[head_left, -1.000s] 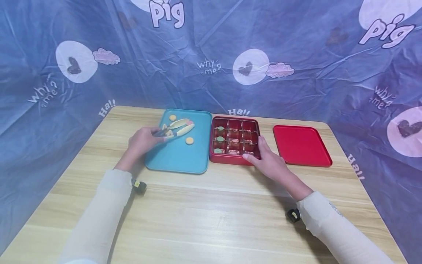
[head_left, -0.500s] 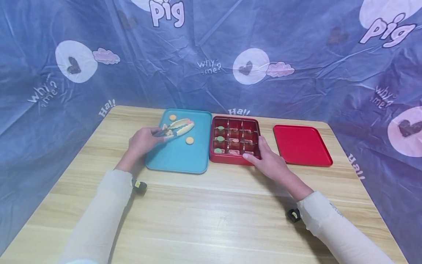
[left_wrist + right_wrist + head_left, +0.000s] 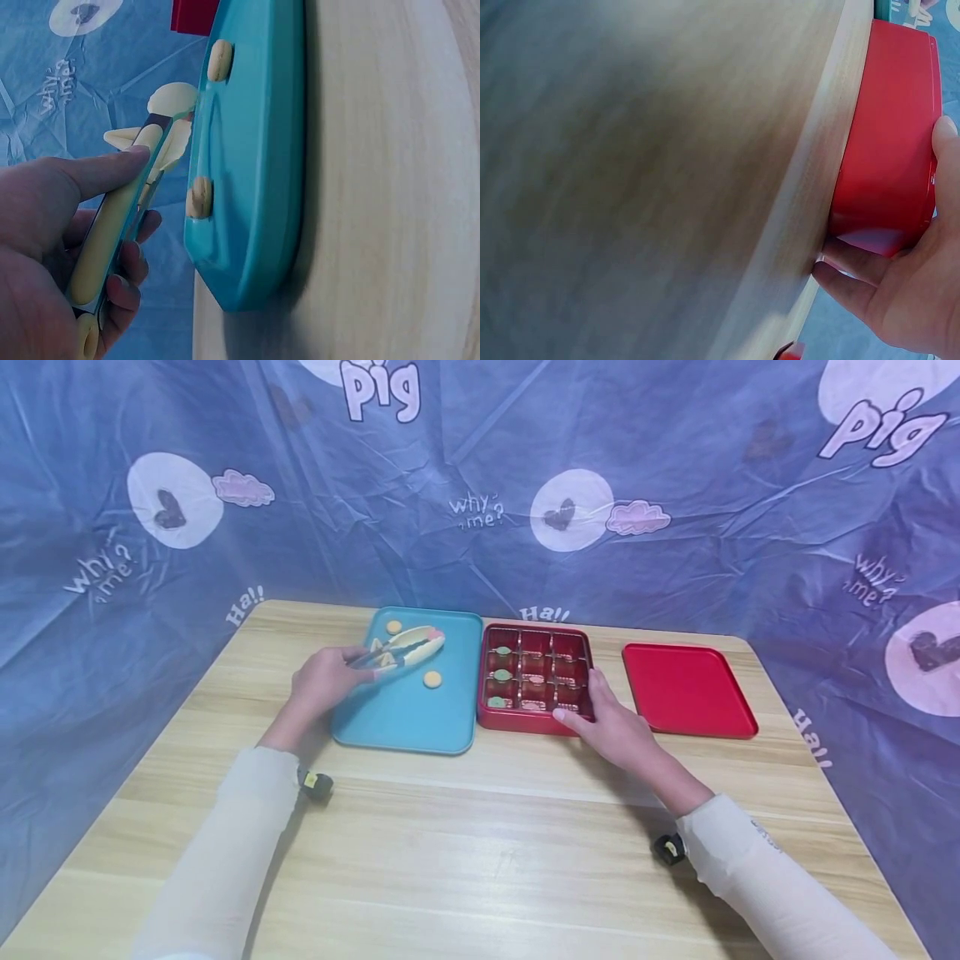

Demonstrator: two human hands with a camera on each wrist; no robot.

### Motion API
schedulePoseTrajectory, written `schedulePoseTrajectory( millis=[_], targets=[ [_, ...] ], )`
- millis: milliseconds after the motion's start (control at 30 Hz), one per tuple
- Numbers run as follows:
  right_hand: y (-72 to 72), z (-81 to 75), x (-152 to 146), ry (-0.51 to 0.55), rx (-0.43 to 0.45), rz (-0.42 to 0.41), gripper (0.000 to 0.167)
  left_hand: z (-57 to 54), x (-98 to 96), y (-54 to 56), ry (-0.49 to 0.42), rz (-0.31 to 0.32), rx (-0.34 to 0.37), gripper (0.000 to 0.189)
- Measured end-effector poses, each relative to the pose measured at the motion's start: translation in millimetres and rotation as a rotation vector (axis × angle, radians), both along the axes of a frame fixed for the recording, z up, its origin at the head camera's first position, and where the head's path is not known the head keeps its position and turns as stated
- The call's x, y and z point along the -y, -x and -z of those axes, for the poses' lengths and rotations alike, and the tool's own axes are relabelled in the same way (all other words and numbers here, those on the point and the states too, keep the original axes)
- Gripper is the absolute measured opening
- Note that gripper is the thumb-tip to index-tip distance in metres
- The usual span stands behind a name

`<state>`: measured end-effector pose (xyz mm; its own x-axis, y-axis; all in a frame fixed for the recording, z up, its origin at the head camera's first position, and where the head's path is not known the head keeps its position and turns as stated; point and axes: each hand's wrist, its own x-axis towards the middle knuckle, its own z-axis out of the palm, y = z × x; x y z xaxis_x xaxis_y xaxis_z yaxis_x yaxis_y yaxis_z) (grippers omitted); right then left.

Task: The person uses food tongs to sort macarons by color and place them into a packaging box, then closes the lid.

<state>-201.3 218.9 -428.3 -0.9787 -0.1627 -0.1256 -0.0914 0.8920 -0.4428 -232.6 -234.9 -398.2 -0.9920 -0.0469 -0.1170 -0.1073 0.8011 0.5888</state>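
In the head view my left hand (image 3: 322,683) grips cream-tipped tongs (image 3: 422,653) over the blue tray (image 3: 405,727). A pink macaron (image 3: 435,633) shows between the tongs' tips. The left wrist view has the thumb pressed along the tongs' yellow handle (image 3: 109,240), fingers curled beneath. Two yellowish macarons (image 3: 432,679) lie on the tray, one near the back edge. My right hand (image 3: 618,731) holds the near right corner of the red box (image 3: 517,720), thumb on its front rim, fingers along its side. Green macarons (image 3: 502,675) fill the box's left column; pink ones (image 3: 535,680) sit in the middle column.
The box stands against the tray's right edge, with a divided insert inside. Right of it lies a flat red lid (image 3: 690,689). All rest on a pale wooden table (image 3: 480,852), with a printed blue cloth (image 3: 450,560) hanging behind.
The tongs' tips have risen very slightly, with the pink macaron between them. My right hand and the box stay where they were.
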Motion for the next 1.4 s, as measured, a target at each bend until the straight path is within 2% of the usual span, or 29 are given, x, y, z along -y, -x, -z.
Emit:
schedulePoseTrajectory(
  millis=[333, 767, 1067, 1400],
  targets=[
    [-0.4, 0.1, 0.2, -0.001, -0.008, -0.009, 0.11, -11.6, -13.0, -3.5, -0.011, 0.022, -0.023, 0.061],
    [0.0, 0.0, 0.1, 0.004, -0.003, -0.009, 0.111, -27.1, -39.7, -2.9, 0.028, 0.061, -0.037, 0.064],
    [-0.1, -0.2, -1.0, 0.005, 0.001, -0.002, 0.112, -27.8, -58.4, 4.8, 0.027, 0.098, -0.044, 0.061],
    [-0.3, -0.8, 0.0, 0.022, -0.002, 0.0, 0.108, -28.5, -90.2, 13.4, -0.005, 0.147, -0.065, 0.058]
  ],
)
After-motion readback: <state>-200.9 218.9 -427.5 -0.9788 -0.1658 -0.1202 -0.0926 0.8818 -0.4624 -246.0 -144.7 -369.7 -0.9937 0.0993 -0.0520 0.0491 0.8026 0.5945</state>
